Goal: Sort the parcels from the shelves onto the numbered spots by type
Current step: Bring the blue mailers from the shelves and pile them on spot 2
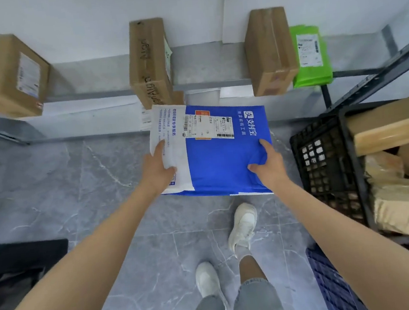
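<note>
Bare forearms (95,254) reach forward, left hand (158,167) and right hand (267,164) each gripping a side of the blue-and-white mailer bag (219,158), near an upright cardboard box (149,59).

We hold a flat blue-and-white mailer (213,151), label up, left hand (158,168) gripping its white end, right hand (267,166) its blue end. Along the floor's far edge stand a left box (6,77), a middle box (149,62) and a right box (269,52), with a green mailer (310,55) just beside the last.
</note>
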